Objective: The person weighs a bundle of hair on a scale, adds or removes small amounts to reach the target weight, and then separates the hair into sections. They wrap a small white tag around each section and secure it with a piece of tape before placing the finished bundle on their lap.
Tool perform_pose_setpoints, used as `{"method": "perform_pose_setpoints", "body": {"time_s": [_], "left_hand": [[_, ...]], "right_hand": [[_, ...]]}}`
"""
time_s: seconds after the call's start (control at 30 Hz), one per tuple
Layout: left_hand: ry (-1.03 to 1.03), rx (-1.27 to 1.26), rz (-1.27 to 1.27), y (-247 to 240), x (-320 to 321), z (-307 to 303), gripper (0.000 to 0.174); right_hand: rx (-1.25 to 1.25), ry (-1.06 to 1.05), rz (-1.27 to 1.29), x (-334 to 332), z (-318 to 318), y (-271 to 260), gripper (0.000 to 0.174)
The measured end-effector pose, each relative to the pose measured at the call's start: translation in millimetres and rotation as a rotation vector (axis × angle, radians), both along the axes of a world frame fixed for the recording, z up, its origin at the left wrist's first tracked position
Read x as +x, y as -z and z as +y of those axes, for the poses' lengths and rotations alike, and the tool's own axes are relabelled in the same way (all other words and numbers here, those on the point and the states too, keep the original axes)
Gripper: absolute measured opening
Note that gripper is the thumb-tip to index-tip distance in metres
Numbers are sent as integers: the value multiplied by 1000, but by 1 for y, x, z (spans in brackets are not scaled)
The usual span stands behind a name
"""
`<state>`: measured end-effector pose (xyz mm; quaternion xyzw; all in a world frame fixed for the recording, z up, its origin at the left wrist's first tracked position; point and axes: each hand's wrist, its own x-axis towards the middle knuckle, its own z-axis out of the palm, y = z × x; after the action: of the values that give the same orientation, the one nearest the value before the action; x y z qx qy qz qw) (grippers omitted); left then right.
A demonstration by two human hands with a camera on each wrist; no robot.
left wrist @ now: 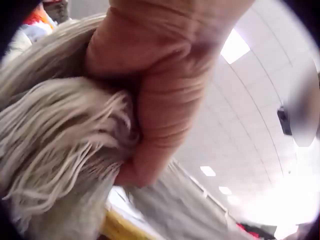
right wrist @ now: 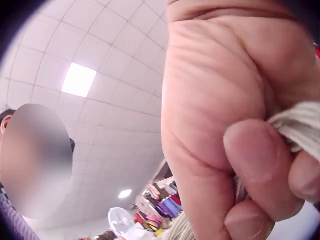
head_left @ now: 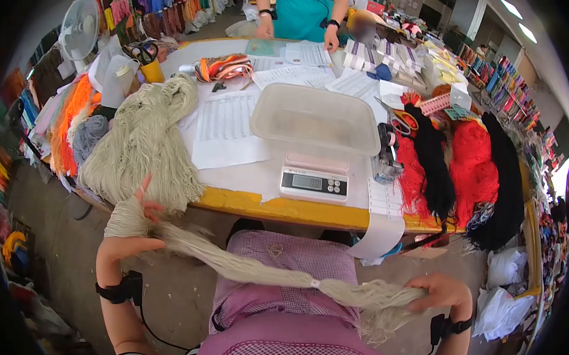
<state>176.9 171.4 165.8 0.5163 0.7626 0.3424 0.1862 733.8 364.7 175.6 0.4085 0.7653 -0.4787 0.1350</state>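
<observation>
The table spreads widest, its yellow edge just beyond the person's lap. A big pale yarn heap lies at its left end and hangs over the edge; red yarn and black yarn lie at the right end. The pale skein stretches above the lap, in front of the table, sloping down from the left hand to the right hand. The left hand grips one end, strands bunched about it and some fingers pointing up; the right hand's fingers curl round the other end. On the table sits the tub, with the scale nearer the edge. Scissors rest right of the tub. Smallest is the white tie round the skein, nearer the right hand.
</observation>
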Motion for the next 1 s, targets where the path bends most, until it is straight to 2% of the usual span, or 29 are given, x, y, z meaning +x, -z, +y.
{"method": "perform_pose_setpoints", "body": {"time_s": [0.03,0.07,0.1,0.17,0.2,0.23,0.3,0.37,0.4,0.43,0.47,0.53,0.57,0.6,0.63,0.67,0.73,0.8,0.87,0.9,0.93,0.97,1.0], "left_hand": [[37,133,-277,1,-5,-2,106],[109,201,-344,-2,-9,-1,89],[103,205,-337,-3,-3,7,89],[-13,608,-892,-8,32,35,77],[108,655,-1054,-12,41,46,74],[109,665,-1048,-20,56,58,74],[294,678,-1371,-34,87,79,82],[353,573,-1164,-38,108,97,87],[354,579,-1160,-36,114,106,87],[455,545,-774,-32,118,115,83],[538,497,-386,-30,118,120,78],[530,453,-303,-29,115,121,76],[521,406,-224,-27,113,121,74],[521,405,-224,-25,110,119,74],[494,304,-503,-23,105,118,79],[461,194,-779,-20,102,117,84],[434,134,-859,-9,100,117,80],[404,76,-937,-4,103,117,76],[383,217,-1107,-7,114,121,71],[384,212,-1109,-11,117,123,71],[341,215,-1217,-17,120,126,72],[295,218,-1325,-21,121,129,72],[293,213,-1328,-22,123,130,72]], "right_hand": [[138,-103,48,-2,0,4,31],[344,-206,134,-4,4,16,33],[347,-212,141,-16,9,20,33],[303,5,379,-60,13,18,34],[291,29,422,-85,12,15,32],[280,52,466,-111,11,11,30],[285,34,640,-161,7,9,29],[459,35,885,-210,-1,17,32],[567,36,951,-233,-7,16,30],[674,39,1017,-250,-11,15,28],[675,37,1020,-261,-9,17,28],[575,-165,1095,-273,-3,21,25],[575,-166,1096,-272,-2,20,25],[462,-79,978,-269,-1,18,22],[349,6,858,-267,1,17,19],[348,9,857,-265,4,19,19],[-135,231,1020,-263,11,25,18],[-140,237,1013,-260,12,17,17],[-145,245,1006,-260,16,15,18],[-228,265,1052,-262,17,18,17],[-313,286,1097,-262,18,20,16],[-315,291,1095,-262,19,19,16],[-356,309,1100,-262,21,14,19]]}}
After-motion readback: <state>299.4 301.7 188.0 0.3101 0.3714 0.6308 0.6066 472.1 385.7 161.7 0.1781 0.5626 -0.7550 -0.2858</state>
